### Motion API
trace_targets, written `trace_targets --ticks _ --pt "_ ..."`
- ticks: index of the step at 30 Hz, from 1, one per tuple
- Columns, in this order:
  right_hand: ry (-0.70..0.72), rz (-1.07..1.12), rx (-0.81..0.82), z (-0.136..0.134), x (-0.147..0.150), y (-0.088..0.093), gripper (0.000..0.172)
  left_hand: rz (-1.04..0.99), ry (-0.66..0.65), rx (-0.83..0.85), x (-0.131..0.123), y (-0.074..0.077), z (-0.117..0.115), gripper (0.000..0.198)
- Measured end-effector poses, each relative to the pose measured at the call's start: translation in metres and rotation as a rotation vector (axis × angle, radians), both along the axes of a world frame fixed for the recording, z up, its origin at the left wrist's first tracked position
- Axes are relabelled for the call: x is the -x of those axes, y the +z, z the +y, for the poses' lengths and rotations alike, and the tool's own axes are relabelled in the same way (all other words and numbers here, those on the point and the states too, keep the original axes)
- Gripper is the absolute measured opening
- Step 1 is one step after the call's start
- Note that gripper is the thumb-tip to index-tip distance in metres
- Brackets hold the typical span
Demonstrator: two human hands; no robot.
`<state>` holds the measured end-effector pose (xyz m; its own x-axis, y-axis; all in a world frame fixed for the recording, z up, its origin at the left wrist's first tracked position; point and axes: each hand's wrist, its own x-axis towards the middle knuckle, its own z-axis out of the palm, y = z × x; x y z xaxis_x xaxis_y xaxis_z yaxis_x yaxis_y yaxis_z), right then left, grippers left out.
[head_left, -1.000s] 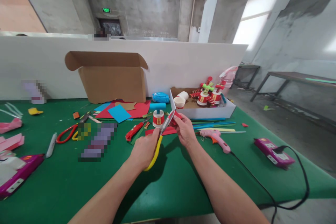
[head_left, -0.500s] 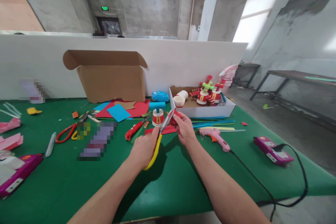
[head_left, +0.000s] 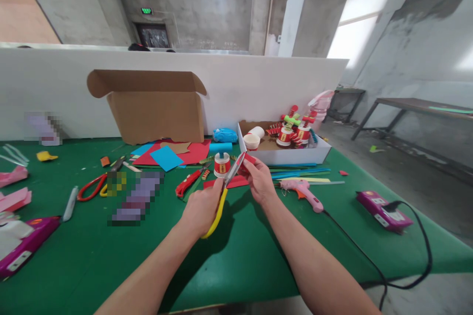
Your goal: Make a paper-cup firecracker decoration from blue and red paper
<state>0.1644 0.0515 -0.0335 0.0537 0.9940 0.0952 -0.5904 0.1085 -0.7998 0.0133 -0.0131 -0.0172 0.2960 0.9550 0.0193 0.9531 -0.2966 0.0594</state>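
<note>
My left hand [head_left: 202, 208] is closed round the yellow handles of a pair of scissors [head_left: 220, 214], whose metal blades point up and to the right. In my right hand [head_left: 260, 181], thumb and fingers pinch a small piece of red paper [head_left: 249, 158] at the blade tips. How far the blades are parted is hard to see. Just behind the scissors stands a red and white paper cup [head_left: 222, 165] with a blue piece on top and coiled strips at its sides. A red paper strip [head_left: 236, 182] lies on the green table beneath my hands.
A white box [head_left: 291, 157] with decorated cups stands behind my right hand. A pink glue gun [head_left: 302, 194] lies right, its cord running to a purple power strip [head_left: 384, 210]. Left are a red-handled cutter [head_left: 187, 183], red-handled pliers [head_left: 93, 187], coloured paper [head_left: 166, 158] and an open cardboard box [head_left: 157, 113].
Almost nothing differs. Both hands keep their hold on the scissors and the red paper, and the whole view has shifted very slightly.
</note>
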Motion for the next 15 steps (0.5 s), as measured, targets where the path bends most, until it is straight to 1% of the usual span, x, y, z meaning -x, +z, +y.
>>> trace_targets --ticks 8,15 --pt "-0.002 -0.015 -0.003 -0.0004 -0.0009 0.0 0.028 0.017 0.006 0.02 -0.0016 0.0047 -0.0009 0.033" --pt "-0.004 -0.015 0.011 -0.0003 -0.0006 0.0016 0.029 0.02 -0.004 0.006 -0.0014 0.0039 -0.001 0.034"
